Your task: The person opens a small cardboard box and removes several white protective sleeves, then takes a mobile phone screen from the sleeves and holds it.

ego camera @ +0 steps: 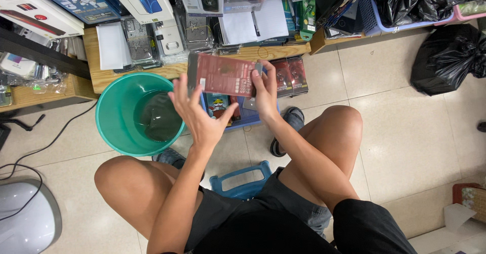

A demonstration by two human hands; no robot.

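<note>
left hand (200,114): fingers spread wide, fingertips on the left edge of the flat dark-red packet (223,75); palm open, not wrapped round it.
right hand (266,92): closed on the packet's right edge, thumb in front, fingers behind.
packet: held up between both hands, face toward the camera, level with the low wooden shelf (101,79) just beyond the hands. looks sealed; no flap or tear visible.
below the hands: blue tray (248,118) on the floor, holding a printed packet (218,104) with cartoon art.
left of the left hand: green bucket (114,117), a dark liner or water at the bottom, cannot tell which.
beyond the right hand: two more dark-red packets (290,75) standing at the shelf edge.
progress (judgement): one packet in hand, being looked over or about to be opened; the matching packets are untouched, so most of the handling appears left to do.
seat: blue stool (240,179) between the knees.
</note>
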